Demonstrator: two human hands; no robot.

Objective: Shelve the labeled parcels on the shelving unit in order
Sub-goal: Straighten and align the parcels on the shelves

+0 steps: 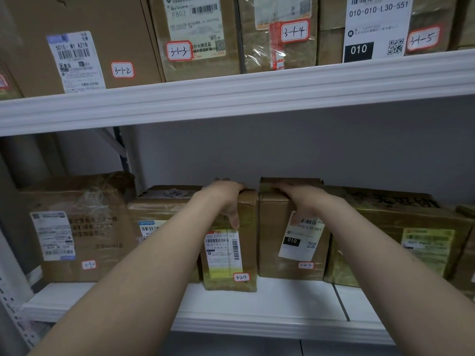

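Gripping two boxes, one per hand. Left hand [226,199] is clasping the left box [248,227], right hand [300,199] is clasping the right box [272,240].

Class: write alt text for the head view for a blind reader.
The left hand grips box 3-2-3 and the right hand grips box 3-2-4, side by side on the lower shelf. Labeled boxes line the upper shelf.
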